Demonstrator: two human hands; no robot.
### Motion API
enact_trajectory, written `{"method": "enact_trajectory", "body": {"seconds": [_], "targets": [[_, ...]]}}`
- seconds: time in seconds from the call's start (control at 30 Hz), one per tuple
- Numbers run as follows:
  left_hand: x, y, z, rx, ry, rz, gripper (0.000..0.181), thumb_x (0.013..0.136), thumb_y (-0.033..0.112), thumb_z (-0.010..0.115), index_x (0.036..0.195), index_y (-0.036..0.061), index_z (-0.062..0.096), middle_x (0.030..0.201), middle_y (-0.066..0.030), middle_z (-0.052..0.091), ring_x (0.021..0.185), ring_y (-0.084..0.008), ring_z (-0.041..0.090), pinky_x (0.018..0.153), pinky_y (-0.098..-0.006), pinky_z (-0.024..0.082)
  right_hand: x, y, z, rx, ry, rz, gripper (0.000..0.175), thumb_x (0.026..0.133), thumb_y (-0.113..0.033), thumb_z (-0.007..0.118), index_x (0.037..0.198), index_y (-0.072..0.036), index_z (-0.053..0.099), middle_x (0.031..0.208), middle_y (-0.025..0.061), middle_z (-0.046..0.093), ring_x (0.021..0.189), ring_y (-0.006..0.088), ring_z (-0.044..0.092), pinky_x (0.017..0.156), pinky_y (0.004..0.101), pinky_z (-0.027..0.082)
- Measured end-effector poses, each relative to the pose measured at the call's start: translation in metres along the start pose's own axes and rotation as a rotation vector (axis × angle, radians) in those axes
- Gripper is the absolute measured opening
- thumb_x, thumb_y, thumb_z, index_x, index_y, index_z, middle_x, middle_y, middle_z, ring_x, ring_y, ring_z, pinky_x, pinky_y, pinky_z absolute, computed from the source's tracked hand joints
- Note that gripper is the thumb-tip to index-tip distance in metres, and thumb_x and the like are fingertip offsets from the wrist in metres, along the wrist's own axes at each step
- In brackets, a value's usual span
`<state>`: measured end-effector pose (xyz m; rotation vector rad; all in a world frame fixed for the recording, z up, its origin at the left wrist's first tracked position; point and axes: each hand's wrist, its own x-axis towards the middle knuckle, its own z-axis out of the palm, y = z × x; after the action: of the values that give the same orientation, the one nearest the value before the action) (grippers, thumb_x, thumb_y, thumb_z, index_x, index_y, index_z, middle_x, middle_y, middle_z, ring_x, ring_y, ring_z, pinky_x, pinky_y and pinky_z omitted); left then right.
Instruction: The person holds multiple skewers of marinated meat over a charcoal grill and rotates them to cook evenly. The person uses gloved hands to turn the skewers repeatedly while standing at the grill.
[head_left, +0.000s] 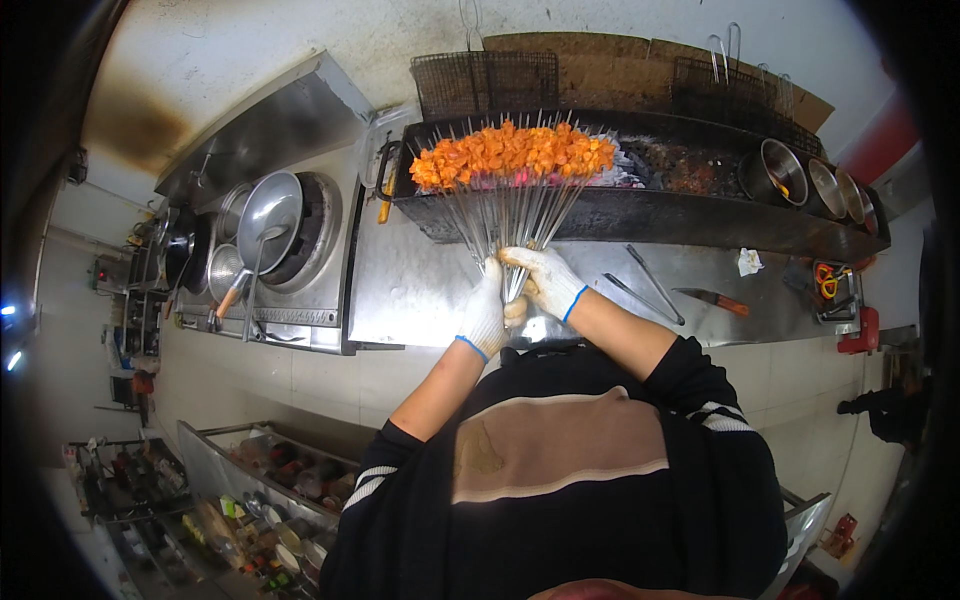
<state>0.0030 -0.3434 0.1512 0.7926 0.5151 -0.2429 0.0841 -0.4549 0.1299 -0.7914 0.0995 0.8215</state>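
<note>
A fan of metal skewers threaded with orange-coated meat chunks lies over the left end of a long charcoal grill. The meat is above glowing coals, and the skewers' bare ends reach out past the front wall. Both hands wear white knit gloves with blue cuffs. My left hand grips the gathered ends from the left. From the right, my right hand closes around the same bunch, its thumb across the skewers. Some lower skewer ends are hidden by the fingers.
Tongs and a wooden-handled knife lie on the steel counter. Metal pots stand at the grill's right end. To the left, a wok with a ladle sits by a burner. Wire grill baskets lean behind the grill.
</note>
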Motion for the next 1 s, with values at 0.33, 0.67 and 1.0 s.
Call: {"method": "enact_trajectory", "body": {"seconds": [0.33, 0.67, 1.0], "targets": [[0.003, 0.006, 0.001, -0.013, -0.010, 0.003, 0.042, 0.107, 0.046, 0.043, 0.104, 0.0076, 0.059, 0.075, -0.0067, 0.062, 0.042, -0.0099, 0.037, 0.037, -0.0245, 0.025, 0.003, -0.004, 0.000, -0.043, 0.056, -0.037, 0.018, 0.089, -0.010, 0.069, 0.104, -0.002, 0.065, 0.094, 0.0078, 0.069, 0.083, 0.0193, 0.068, 0.076, 0.0356, 0.056], [0.008, -0.003, -0.002, -0.056, -0.027, 0.029, 0.038, 0.106, 0.044, 0.047, 0.112, 0.0075, 0.056, 0.082, -0.0078, 0.061, 0.046, -0.0105, 0.040, 0.038, -0.0235, 0.028, 0.002, -0.003, -0.003, -0.032, 0.068, -0.065, 0.019, 0.089, -0.010, 0.070, 0.106, -0.003, 0.066, 0.096, 0.0075, 0.069, 0.086, 0.0195, 0.069, 0.075, 0.0346, 0.056], [0.005, -0.001, 0.002, -0.045, -0.063, -0.003, 0.024, 0.105, 0.033, 0.053, 0.111, 0.0096, 0.057, 0.086, -0.0047, 0.061, 0.049, -0.0092, 0.041, 0.040, -0.0218, 0.029, -0.005, -0.006, -0.001, -0.055, 0.107, -0.093, 0.019, 0.090, -0.012, 0.070, 0.107, -0.004, 0.066, 0.096, 0.0073, 0.068, 0.086, 0.0185, 0.066, 0.077, 0.0353, 0.055]]}}
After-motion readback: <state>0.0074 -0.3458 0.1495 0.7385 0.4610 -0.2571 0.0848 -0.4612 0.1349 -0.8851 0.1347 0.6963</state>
